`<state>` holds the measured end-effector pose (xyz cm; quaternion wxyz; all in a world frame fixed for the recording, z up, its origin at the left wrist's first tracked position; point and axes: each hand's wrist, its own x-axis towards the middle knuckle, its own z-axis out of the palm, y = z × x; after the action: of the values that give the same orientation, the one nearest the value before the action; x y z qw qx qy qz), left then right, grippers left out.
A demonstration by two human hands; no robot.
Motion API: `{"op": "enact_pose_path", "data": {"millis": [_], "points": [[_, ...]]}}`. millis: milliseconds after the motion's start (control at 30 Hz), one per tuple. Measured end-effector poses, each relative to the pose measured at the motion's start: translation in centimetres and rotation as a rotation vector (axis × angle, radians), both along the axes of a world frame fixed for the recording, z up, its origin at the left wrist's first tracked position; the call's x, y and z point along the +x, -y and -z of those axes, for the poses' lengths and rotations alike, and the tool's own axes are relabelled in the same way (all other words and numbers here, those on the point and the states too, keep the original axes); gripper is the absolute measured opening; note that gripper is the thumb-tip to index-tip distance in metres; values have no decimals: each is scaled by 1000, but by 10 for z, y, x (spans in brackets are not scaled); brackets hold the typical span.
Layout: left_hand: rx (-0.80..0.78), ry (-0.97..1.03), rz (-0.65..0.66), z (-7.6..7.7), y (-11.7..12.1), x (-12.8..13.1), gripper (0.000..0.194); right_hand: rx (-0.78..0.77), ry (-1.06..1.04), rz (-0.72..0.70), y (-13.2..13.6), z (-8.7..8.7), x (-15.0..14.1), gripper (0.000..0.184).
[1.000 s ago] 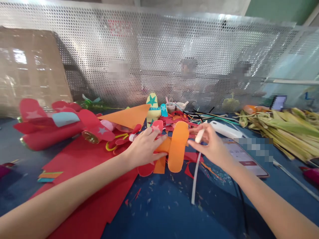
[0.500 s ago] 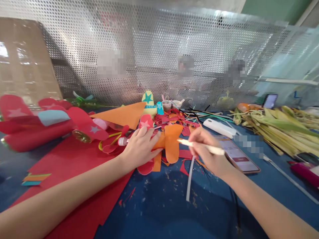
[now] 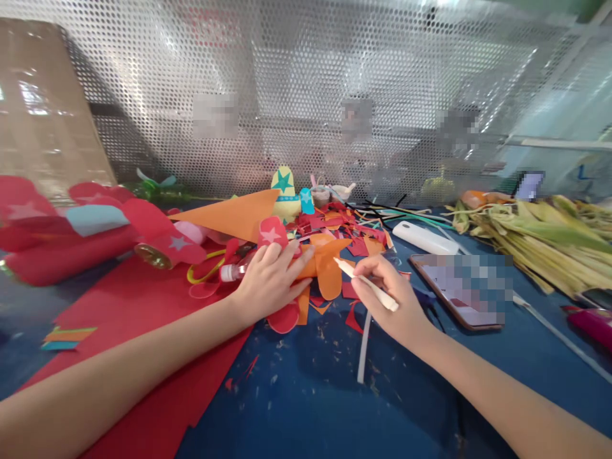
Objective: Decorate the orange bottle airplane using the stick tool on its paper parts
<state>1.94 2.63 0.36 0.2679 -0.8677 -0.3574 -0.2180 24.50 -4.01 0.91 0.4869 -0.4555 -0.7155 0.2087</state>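
My left hand [image 3: 266, 275] is wrapped over a small bottle craft shaped like a plane, pressing it to the table. The bottle craft has a clear neck with a pale cap [image 3: 228, 273], red star-marked wings [image 3: 271, 232] and an orange paper tail [image 3: 329, 274]. Between the thumb and fingers of my right hand [image 3: 389, 299] is a slim cream pen [image 3: 373, 290]. Its tip points left and sits at or just beside the orange tail; contact is unclear. The middle of the bottle is hidden under my left hand.
Large red paper [image 3: 182, 357] lies beneath my left arm. A finished red bottle plane [image 3: 76, 255] and orange paper cone [image 3: 234, 217] stand left. Red scraps [image 3: 335, 223] are piled behind. A phone [image 3: 459, 293], white glue-gun-like object [image 3: 423, 239] and dried husks [image 3: 540, 242] lie right.
My right hand has shifted slightly left and down, and the pen now slants more steeply, its tip nearer the orange tail. My left hand stays on the bottle plane. The view has shifted slightly.
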Motion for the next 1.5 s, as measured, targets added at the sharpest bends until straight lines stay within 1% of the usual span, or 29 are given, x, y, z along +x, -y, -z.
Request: {"op": "enact_pose_path", "data": {"millis": [133, 233, 333, 467, 633, 767, 900, 1100, 1367, 1500], "points": [[-11, 1, -8, 5, 4, 0, 43, -15, -31, 0, -1, 1, 2, 8], [10, -11, 1, 7, 5, -1, 37, -23, -23, 42, -1, 1, 2, 5], [75, -50, 6, 8, 5, -2, 36, -27, 48, 59, -1, 1, 0, 8], [156, -65, 13, 9, 4, -2, 36, -33, 95, 71, -3, 2, 0, 7], [131, -42, 17, 9, 4, -2, 34, -32, 117, 71, -2, 1, -2, 5], [110, -51, 7, 8, 4, -2, 35, 8, 156, 46, 0, 0, -4, 4], [135, -71, 33, 7, 4, -2, 36, 41, 172, 34, 1, 0, -5, 5], [215, -30, 86, 7, 3, -2, 34, 32, 152, 11, 2, 0, -6, 8], [200, -43, 83, 7, 2, -3, 33, 6, 178, -9, 1, 1, -5, 7], [194, -54, 74, 7, 3, -3, 35, 15, 193, 8, 0, 1, -5, 8]]}}
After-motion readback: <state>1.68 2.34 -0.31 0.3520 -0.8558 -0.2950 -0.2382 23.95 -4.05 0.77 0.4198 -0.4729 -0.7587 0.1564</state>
